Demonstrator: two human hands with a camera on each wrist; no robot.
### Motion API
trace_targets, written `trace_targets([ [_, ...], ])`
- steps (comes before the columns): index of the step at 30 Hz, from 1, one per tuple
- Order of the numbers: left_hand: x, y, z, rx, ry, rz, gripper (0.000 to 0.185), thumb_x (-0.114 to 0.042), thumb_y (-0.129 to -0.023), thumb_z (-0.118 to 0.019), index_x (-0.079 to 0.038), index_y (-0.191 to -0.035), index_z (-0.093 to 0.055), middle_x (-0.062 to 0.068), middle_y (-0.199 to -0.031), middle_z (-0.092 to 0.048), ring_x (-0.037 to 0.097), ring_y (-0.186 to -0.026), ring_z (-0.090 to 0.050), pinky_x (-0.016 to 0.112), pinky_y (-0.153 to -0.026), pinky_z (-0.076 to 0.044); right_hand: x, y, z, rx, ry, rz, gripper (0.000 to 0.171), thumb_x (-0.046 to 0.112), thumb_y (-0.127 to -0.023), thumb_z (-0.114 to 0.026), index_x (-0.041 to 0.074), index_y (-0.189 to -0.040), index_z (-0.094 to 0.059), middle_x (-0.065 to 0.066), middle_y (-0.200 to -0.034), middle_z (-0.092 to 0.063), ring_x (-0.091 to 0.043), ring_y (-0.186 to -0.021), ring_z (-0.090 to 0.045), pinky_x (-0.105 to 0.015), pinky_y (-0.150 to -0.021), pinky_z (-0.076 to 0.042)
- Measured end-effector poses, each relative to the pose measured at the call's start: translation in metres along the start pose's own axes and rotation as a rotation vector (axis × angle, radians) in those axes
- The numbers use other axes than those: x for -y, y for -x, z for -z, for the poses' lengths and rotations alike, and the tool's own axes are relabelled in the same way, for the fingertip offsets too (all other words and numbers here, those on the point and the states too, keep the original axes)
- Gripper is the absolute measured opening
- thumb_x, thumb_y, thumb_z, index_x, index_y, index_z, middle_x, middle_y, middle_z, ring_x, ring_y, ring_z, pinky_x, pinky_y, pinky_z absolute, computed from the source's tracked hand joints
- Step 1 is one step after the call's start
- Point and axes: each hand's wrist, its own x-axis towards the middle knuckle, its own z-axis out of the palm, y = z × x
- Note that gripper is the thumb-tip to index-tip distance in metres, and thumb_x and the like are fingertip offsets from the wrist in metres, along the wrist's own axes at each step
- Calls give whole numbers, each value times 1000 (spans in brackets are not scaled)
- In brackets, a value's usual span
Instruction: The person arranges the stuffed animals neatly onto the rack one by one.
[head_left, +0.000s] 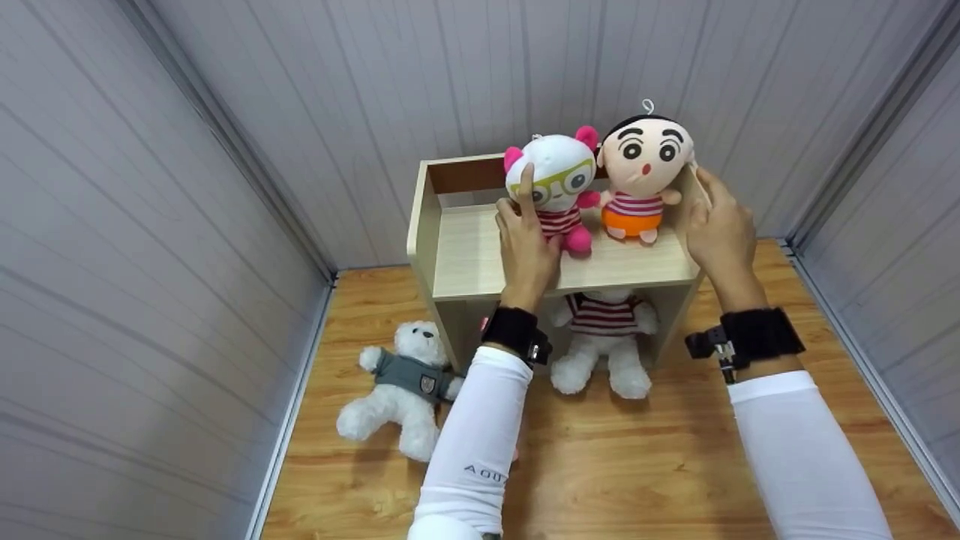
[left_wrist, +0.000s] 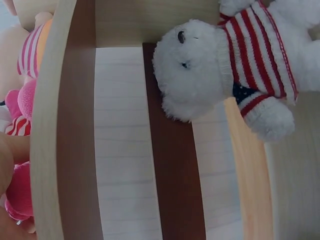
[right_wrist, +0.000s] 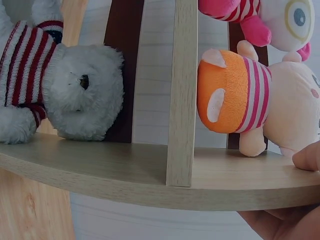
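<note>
A white-and-pink plush panda [head_left: 551, 165] with yellow glasses sits on the top level of a small wooden shelf [head_left: 472, 247]. My left hand [head_left: 529, 247] grips the panda's lower body, its index finger laid up over the face. Beside the panda, a plush boy doll [head_left: 634, 214] in orange shorts and a striped top leans near the right side panel [right_wrist: 240, 197]. At that panel's upper edge my right hand [head_left: 724, 225] holds on, thumb inside and fingers outside, close to the boy doll's head.
On the lower level sits a white teddy bear [right_wrist: 85, 95] in a red-and-white striped sweater. Another white bear [head_left: 409, 375] in a grey-green shirt lies on the wooden floor [head_left: 622, 472], left of the shelf. Grey panel walls [head_left: 360, 90] stand behind and on both sides.
</note>
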Motion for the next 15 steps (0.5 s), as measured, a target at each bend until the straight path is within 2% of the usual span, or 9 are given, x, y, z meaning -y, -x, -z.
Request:
trace_targets([
  [5,-1,-2,-3,1,-21,-4,112,-6,-78,-84,-37,-160,-14,17,-130,-42,30,-119,-50,41,-99,-52,0,1,-1,-4,-7,-4,52,19,-105,-40,24,-156,-43,-32,-139,-58,-58,-114,-57,-68,-88,-44],
  [11,0,1,-2,21,-65,3,113,-16,-80,-87,-38,-161,-13,16,-130,-44,28,-118,-51,41,-102,-49,0,2,-1,-27,-11,8,51,17,-104,-41,21,-155,-46,-33,-137,-58,-59,-115,-57,-68,-88,-44],
  [15,0,2,-2,27,-70,2,111,-16,-82,-85,-39,-161,-12,15,-130,-44,28,-116,-51,41,-99,-50,0,2,-1,-43,-16,24,50,17,-103,-42,19,-153,-48,-33,-134,-60,-58,-112,-59,-68,-86,-45],
])
